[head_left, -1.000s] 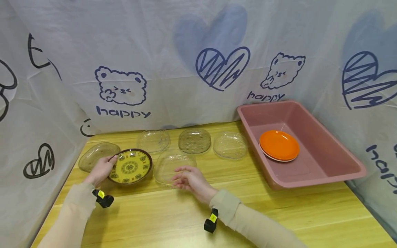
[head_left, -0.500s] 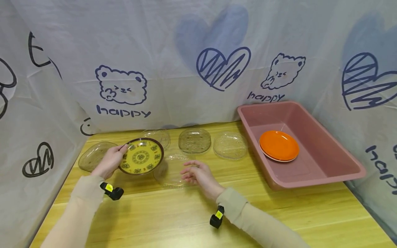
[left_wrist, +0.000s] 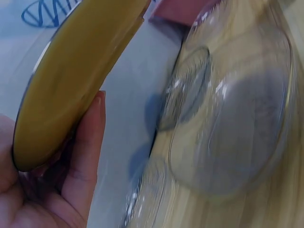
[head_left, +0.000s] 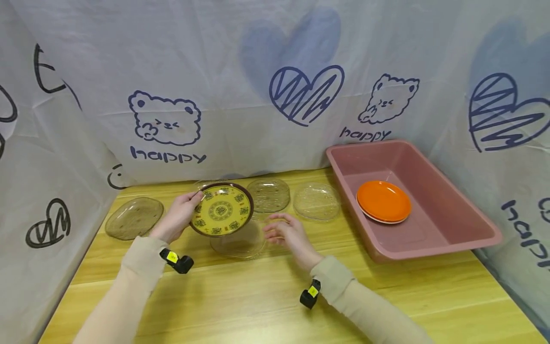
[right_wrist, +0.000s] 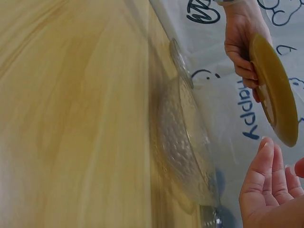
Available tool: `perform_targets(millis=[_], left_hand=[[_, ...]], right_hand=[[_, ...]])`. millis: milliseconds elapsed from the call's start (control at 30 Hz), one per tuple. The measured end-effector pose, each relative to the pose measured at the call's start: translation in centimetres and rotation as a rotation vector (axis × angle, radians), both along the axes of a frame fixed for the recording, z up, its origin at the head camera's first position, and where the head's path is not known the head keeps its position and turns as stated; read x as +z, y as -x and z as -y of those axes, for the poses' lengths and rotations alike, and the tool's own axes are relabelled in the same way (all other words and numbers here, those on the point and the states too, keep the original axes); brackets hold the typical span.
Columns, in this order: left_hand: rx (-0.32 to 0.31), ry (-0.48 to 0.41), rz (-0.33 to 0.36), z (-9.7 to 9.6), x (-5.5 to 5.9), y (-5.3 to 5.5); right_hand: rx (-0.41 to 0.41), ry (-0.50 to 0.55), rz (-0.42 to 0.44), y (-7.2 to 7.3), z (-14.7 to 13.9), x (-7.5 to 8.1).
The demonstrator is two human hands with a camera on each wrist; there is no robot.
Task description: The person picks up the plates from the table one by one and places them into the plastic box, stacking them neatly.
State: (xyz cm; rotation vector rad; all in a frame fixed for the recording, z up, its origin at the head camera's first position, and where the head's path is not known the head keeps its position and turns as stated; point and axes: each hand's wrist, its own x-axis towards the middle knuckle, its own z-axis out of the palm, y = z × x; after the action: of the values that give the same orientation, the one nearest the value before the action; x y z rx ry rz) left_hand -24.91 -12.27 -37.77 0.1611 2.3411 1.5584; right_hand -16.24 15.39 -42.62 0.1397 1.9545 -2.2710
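My left hand [head_left: 177,217] grips the left edge of a yellow patterned plate [head_left: 221,210] with a brown rim. The plate is raised off the table and tilted; its mustard underside [left_wrist: 71,80] faces the left wrist camera, thumb on one side and fingers on the other. Just to its right, my right hand [head_left: 292,236] hovers with relaxed fingers and holds nothing. In the right wrist view its fingertips [right_wrist: 267,142] are close to the plate's lower edge. A clear dish [head_left: 238,243] lies beneath the plate, partly hidden by it.
A smoky clear dish [head_left: 135,218] lies at left. Along the back are another smoky dish [head_left: 268,196], a clear dish [head_left: 318,201] and one mostly hidden behind the plate. At right stands a pink tub [head_left: 429,253], with an orange plate [head_left: 384,200] on a pale-edged one inside.
My left hand has lifted the yellow plate off the table and carried it rightward, uncovering the smoky dish at left. My right hand has drifted right and slightly up, still holding nothing.
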Motion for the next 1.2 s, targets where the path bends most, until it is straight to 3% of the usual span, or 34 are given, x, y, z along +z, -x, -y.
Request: perform_targets(millis=[333, 600, 1200], left_hand=[[-0.015, -0.113, 0.042, -3.9, 0.1, -0.6], [-0.021, -0.148, 0.059, -6.8, -0.1, -1.4], [0.041, -0.25, 0.079, -10.4, -1.9, -2.8]], right_hand=[[-0.047, 0.079, 0.061, 0.4, -2.0, 0.4], [-0.062, 0.096, 0.088, 0.4, -3.1, 0.2], [-0.105, 0.127, 0.102, 0.4, -4.5, -0.3]])
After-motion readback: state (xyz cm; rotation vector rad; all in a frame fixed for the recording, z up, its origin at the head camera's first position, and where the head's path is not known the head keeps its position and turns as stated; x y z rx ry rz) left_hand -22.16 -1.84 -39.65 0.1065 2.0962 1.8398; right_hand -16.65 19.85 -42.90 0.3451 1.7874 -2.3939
